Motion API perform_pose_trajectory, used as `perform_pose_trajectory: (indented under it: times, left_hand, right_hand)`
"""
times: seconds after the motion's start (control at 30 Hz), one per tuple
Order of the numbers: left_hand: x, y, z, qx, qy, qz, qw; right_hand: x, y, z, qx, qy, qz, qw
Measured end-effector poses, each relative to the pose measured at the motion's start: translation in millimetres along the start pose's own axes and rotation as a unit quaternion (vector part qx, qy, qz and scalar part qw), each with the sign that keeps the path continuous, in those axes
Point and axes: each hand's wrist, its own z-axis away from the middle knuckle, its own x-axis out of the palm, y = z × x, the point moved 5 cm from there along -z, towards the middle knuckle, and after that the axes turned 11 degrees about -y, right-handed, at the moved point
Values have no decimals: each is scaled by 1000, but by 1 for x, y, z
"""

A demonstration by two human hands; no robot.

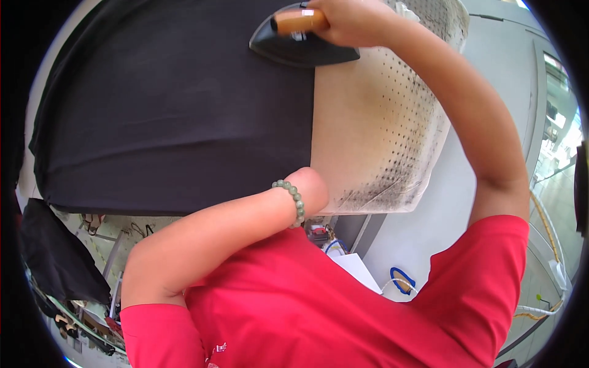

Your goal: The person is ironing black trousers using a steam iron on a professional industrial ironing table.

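Observation:
My right hand [351,22] is shut on the orange handle of a black iron [302,50]. The iron rests at the far edge of a black garment [172,104], right where the cloth ends. The garment is spread flat over a cream perforated ironing pad [380,122], whose right part lies bare and is stained dark along its edge. My left hand [313,186] is pressed against the pad's near edge beside the garment's corner. Its fingers are hidden, and a green bead bracelet [296,201] circles the wrist.
Another black cloth [58,251] hangs at the lower left. Below the board lie tools and clutter [98,270], a white sheet [354,268] and a blue cable loop [402,279]. Grey floor [429,208] runs to the right, and glass doors stand at the far right.

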Motion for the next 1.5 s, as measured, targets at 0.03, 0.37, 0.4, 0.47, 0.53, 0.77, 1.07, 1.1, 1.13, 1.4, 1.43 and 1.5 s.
perform_pose_trajectory:
  times: [0.03, 0.37, 0.4, 0.47, 0.53, 0.77, 1.07, 1.1, 1.13, 1.4, 1.43, 1.5]
  left_hand:
    - [2, 0, -1, 2, 5, -2, 1000]
    - [8, 0, 2, -18, 96, 33, 995]
    - [4, -3, 12, -27, 146, 38, 988]
    - [5, -6, 37, 23, 227, 49, 972]
    - [6, -25, 85, -50, 484, 8, 874]
    - [56, -35, 63, -173, 372, 63, 910]
    - [52, 2, 38, 27, 336, 52, 940]
    - [50, 0, 51, 42, 351, 13, 935]
    - [51, -3, 63, 52, 324, -29, 944]
    - [-54, -135, 119, -158, 491, -86, 852]
    - [-74, -148, 102, -157, 464, -121, 863]
    - [-108, -164, 75, -131, 438, -171, 873]
  right_hand:
    - [12, -8, 3, -24, -2, 53, 998]
    - [93, -42, 53, -134, -213, 184, 950]
    - [95, -42, 55, -132, -212, 184, 950]
    - [92, -39, 54, -101, -149, 168, 969]
    - [91, -35, 53, -71, -123, 132, 981]
    - [84, -15, 56, 125, 23, -117, 985]
    - [101, -13, 77, 264, 19, -475, 839]
    - [108, -18, 85, 280, 43, -498, 820]
    - [113, -22, 95, 274, 74, -528, 800]
    - [197, -101, 187, 334, 193, -310, 869]
    - [207, -113, 191, 342, 161, -274, 884]
    - [218, -132, 191, 323, 140, -253, 901]
